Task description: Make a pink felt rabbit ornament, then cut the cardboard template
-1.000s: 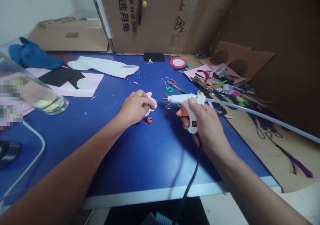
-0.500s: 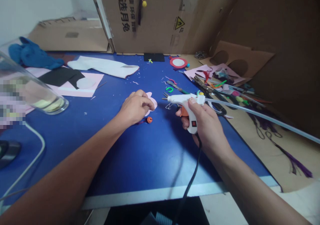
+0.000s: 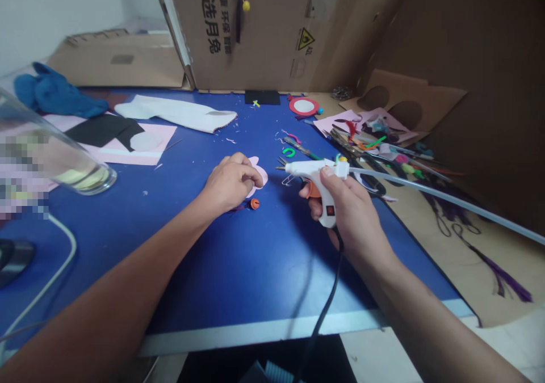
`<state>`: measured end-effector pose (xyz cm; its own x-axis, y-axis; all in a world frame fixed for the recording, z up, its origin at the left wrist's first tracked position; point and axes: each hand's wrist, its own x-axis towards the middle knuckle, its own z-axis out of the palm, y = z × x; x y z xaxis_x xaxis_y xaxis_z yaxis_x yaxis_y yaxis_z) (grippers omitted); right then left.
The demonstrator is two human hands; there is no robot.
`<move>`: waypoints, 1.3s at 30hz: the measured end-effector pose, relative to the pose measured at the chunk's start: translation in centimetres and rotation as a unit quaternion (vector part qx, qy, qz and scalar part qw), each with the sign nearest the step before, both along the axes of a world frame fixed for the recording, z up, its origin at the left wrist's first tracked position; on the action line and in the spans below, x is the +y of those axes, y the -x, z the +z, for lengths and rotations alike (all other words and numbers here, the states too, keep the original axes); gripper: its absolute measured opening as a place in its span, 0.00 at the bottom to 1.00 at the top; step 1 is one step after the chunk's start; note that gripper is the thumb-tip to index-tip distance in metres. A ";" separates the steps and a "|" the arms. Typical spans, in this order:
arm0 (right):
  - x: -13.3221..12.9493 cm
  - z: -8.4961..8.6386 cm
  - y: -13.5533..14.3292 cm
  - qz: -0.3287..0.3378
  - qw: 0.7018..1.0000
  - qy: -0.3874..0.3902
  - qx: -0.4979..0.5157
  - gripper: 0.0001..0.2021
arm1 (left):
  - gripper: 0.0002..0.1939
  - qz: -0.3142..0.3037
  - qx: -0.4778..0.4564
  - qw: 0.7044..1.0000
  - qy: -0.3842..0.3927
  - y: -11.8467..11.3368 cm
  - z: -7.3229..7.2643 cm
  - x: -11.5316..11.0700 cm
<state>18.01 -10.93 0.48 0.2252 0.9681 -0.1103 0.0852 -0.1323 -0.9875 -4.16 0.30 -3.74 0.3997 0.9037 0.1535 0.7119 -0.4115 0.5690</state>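
Note:
My right hand (image 3: 355, 207) is wrapped round a white hot glue gun (image 3: 326, 193) with an orange trigger. The gun's nozzle points left, a clear glue stick (image 3: 443, 194) juts from its back, and a black cord hangs from the grip. My left hand (image 3: 232, 181) has its fingers curled down on a pink petal-edged cutout (image 3: 261, 174) on the blue table, which it partly covers. Just below that hand lies a small orange jingle bell (image 3: 254, 203) on a dark cord. A green curved piece (image 3: 288, 152) sits between the hands, beyond the nozzle.
A glass of pale liquid (image 3: 91, 181) stands at the left by a blue cloth (image 3: 63, 96). White fabric (image 3: 170, 112) and black pieces (image 3: 100, 129) lie behind. Scissors, scraps and tools crowd the right side, with a purple tassel (image 3: 506, 278) nearer. Cardboard walls (image 3: 272, 48) close off the back.

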 end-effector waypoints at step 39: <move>-0.1 0.1 0.0 0.010 1.000 -0.012 0.002 0.29 | 0.09 0.111 0.042 0.993 -0.006 -2.4 1.0 -0.3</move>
